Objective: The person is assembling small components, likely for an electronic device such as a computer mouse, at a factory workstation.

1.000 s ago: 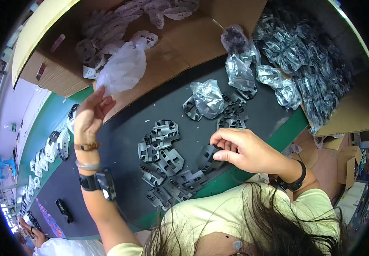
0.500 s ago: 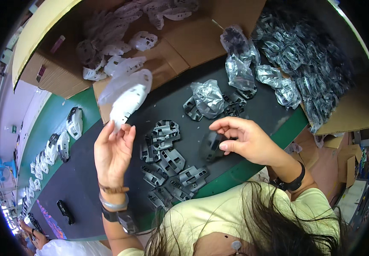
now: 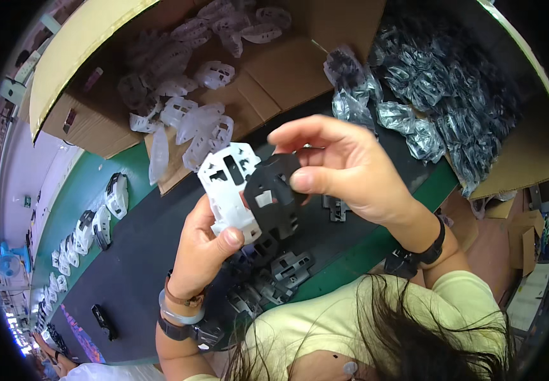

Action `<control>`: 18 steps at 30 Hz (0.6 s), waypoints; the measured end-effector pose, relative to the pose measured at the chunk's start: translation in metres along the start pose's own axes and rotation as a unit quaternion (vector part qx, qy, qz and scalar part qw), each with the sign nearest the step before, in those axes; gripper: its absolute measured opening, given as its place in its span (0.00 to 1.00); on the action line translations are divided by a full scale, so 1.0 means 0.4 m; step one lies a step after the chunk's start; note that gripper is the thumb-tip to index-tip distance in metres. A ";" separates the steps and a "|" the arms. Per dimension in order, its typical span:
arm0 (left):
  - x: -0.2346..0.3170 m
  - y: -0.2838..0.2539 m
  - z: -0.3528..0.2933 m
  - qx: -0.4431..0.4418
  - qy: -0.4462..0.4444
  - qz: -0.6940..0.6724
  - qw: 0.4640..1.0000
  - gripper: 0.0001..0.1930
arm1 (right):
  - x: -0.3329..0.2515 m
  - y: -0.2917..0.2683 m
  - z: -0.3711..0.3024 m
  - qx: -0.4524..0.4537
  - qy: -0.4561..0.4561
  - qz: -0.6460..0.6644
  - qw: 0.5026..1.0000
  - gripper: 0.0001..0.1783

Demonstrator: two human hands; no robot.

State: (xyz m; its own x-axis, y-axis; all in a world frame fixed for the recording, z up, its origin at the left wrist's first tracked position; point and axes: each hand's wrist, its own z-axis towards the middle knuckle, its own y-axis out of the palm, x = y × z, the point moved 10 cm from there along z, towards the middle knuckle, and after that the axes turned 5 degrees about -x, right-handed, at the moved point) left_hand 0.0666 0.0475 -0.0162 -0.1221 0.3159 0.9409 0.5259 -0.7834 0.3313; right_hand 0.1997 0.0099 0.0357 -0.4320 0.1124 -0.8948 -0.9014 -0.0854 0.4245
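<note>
My left hand (image 3: 203, 244) grips a white plastic shell (image 3: 227, 190) by its lower edge, the thumb pressed on its near rim. The shell is tilted, with its cut-outs facing me. In my right hand (image 3: 344, 168), pinched between thumb and fingers, is a black plastic part (image 3: 273, 193) with similar openings. Both pieces meet side by side above the dark mat, the black one overlapping the white one's right edge. How far they fit together I cannot tell. Below them lie several loose dark grey plastic parts (image 3: 291, 269), partly hidden behind my hands.
Behind, a cardboard box (image 3: 268, 82) holds white shells in clear bags (image 3: 214, 75). At the right, another box (image 3: 515, 165) is heaped with bagged dark parts (image 3: 433, 76). White-and-black assemblies (image 3: 117, 195) line the green left surface. A black piece (image 3: 103, 322) lies on the dark mat (image 3: 141, 279).
The white shell has left its clear bag and now faces the black part. Both hands have come together at the middle; the right one has moved left and up.
</note>
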 end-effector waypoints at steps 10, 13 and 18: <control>0.000 0.032 0.001 -0.037 0.025 0.092 0.995 0.40 | 0.036 -0.007 0.032 0.048 0.072 -0.106 0.991 0.19; 0.009 0.004 0.006 -0.001 0.022 0.072 0.997 0.35 | 0.006 0.018 0.035 0.070 -0.010 -0.399 0.914 0.21; 0.041 -0.013 0.020 0.022 0.055 0.044 0.997 0.34 | 0.102 0.054 0.019 -0.077 0.021 -0.163 0.983 0.33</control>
State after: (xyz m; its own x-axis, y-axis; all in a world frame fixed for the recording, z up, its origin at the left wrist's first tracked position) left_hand 0.0687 0.0610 -0.0031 -0.1649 0.1839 0.9690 0.5741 -0.7810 0.2459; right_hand 0.1626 0.0202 0.0096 -0.1169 0.1180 -0.9861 -0.9754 -0.2007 0.0916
